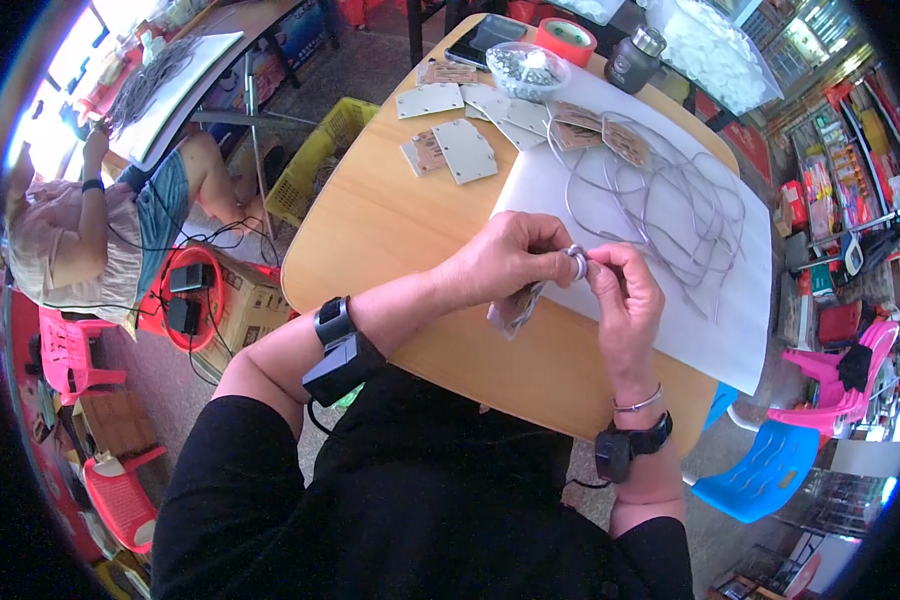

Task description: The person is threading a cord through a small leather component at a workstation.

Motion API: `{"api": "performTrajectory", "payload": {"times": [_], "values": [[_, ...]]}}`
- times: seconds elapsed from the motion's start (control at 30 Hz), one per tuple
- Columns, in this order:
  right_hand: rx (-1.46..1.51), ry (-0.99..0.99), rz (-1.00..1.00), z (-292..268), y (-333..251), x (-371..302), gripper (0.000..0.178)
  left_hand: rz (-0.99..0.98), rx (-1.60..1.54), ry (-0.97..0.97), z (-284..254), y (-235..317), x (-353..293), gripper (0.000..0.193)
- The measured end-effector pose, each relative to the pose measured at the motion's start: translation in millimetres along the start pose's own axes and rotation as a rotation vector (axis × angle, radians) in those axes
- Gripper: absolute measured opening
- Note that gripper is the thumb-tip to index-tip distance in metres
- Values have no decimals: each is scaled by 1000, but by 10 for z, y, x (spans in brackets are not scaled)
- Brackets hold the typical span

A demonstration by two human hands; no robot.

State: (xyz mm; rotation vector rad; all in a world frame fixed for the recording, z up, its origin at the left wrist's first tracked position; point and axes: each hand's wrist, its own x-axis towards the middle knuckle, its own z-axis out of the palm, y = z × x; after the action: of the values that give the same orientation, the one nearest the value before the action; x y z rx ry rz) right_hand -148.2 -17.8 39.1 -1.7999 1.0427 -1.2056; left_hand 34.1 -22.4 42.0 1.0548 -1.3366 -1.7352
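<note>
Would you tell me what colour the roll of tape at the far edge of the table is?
The roll of tape is red, clearest in the head view, beside the clear bowl.

both your forearms come in from the lower edge, bent inward, so the hands meet at centre. left hand (505, 260) knuckles up, fingers curled shut in a pinch. right hand (625, 300) raised, fingers (598, 262) pinched against the left fingertips. a band on each wrist.

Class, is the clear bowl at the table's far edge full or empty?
Full: the clear bowl holds a heap of small grey pieces up to its rim.
</note>
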Motion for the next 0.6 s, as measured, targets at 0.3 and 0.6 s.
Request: {"api": "performTrajectory", "payload": {"times": [0.3, 0.6], "values": [[-35, -58, -32, 1, 50, 9, 8, 201, 96, 240, 61, -76, 40, 14], [-61, -63, -93, 59, 8, -12, 10, 138, 141, 257, 64, -112, 70, 12]]}}
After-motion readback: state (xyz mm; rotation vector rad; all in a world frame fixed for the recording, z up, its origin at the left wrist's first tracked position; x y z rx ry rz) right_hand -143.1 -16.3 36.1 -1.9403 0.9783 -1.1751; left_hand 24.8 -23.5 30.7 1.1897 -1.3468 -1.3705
